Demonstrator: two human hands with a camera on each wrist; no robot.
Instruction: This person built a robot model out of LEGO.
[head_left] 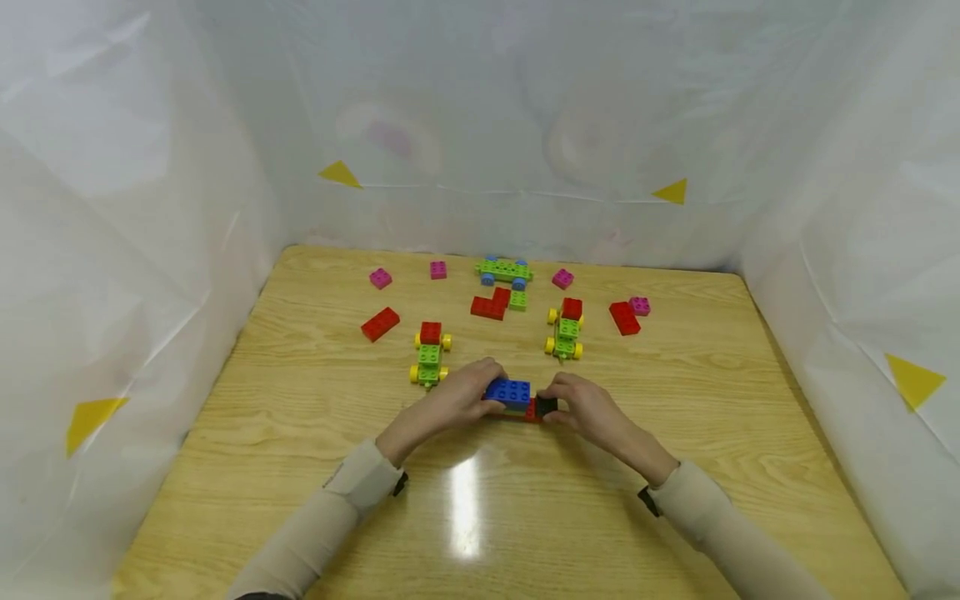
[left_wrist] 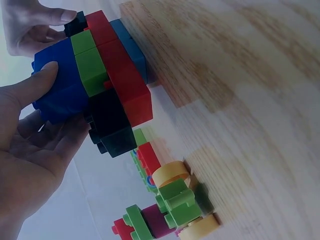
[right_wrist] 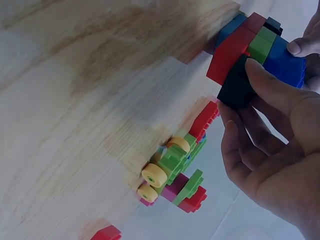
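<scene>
Between both hands stands a toy-brick assembly. A blue brick (head_left: 509, 392) tops it, above green bricks (left_wrist: 91, 70), a red layer (left_wrist: 122, 75) and a lower blue layer (left_wrist: 131, 47). My left hand (head_left: 463, 393) grips the blue brick, its thumb on the near side. Black bricks sit at both ends of the red layer. My right hand (head_left: 592, 411) pinches the right-end black brick (right_wrist: 237, 82) between thumb and fingers; its lower face is partly hidden. The left-end black brick (left_wrist: 111, 122) lies below the left fingers.
Farther back stand two yellow-wheeled green cars (head_left: 430, 354) with red tops and a blue-wheeled green base (head_left: 504, 271). Loose red bricks (head_left: 381, 324), several pink bricks (head_left: 438, 270) and a small green brick (head_left: 518, 301) lie around them. White sheeting walls the wooden table (head_left: 315, 517).
</scene>
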